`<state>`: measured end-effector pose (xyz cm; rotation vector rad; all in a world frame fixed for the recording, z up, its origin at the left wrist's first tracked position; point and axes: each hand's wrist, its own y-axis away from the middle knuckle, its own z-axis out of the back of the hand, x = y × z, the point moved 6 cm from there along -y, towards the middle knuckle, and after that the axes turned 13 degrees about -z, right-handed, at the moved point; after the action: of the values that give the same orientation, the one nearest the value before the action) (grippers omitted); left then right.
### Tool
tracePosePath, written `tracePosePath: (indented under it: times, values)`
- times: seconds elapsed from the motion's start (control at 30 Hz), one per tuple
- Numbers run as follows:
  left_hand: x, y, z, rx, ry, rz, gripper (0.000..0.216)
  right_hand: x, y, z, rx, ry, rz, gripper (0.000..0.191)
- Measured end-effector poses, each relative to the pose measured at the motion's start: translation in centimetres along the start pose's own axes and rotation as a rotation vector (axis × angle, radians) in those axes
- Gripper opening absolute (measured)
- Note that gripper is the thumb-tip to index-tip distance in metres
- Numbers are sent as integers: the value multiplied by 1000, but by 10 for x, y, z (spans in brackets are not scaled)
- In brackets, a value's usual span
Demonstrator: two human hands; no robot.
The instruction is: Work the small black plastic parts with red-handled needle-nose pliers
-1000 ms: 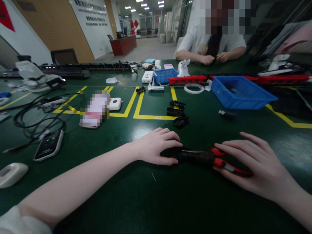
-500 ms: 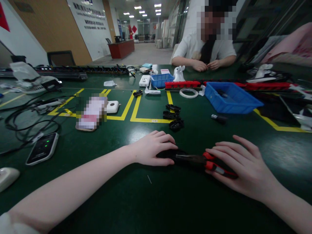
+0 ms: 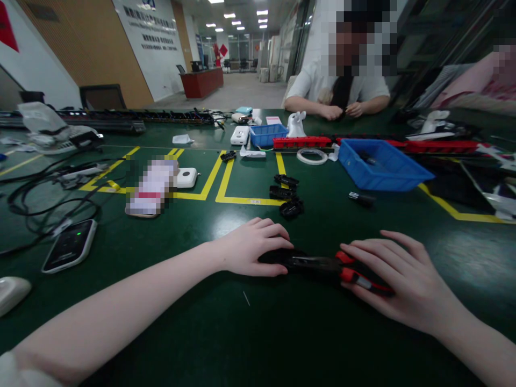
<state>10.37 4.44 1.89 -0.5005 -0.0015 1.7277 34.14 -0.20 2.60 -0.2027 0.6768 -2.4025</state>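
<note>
My left hand [image 3: 252, 248] rests low over the green table, its thumb and fingers closed around a small black part [image 3: 273, 257] that is mostly hidden. A pair of pliers with red and black handles [image 3: 363, 280] lies between my hands, its dark jaws pointing left at the black part. Whether the jaws touch it I cannot make out. My right hand [image 3: 411, 282] is wrapped around the handles, index finger raised. Beyond my hands sit several black clip-like pieces [image 3: 284, 192] and a short dark cylinder [image 3: 362, 199]. A thin light sliver [image 3: 246, 299] lies nearer me.
A blue bin [image 3: 385, 174] stands at the right, behind it a red rail [image 3: 302, 142]. A phone [image 3: 153, 188], a white box-shaped device [image 3: 186, 177] and black cables [image 3: 44, 201] occupy the left. Across the table sits a person [image 3: 308, 88], hands together.
The raised index finger of my right hand has come down slightly. My left hand, the pliers and the black part have hardly moved.
</note>
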Motion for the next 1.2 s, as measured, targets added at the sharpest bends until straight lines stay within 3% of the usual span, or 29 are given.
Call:
tracePosePath:
  times: [0.33,0.53,0.73,0.97,1.2]
  values:
    - [0,0,2,-13,1,-6,42,4,-1,1,12,-6,-26,36]
    - [2,-1,3,-3,-9,-15,43,-5,-1,-1,-25,-12,-9,51]
    - [3,0,2,-15,-15,-37,44,-5,0,-5,14,-38,-44,51]
    - [1,0,3,-14,-15,-33,43,0,0,-4,8,-25,14,48]
    - [0,-1,3,-2,2,-11,42,-3,0,-4,55,-74,-67,57]
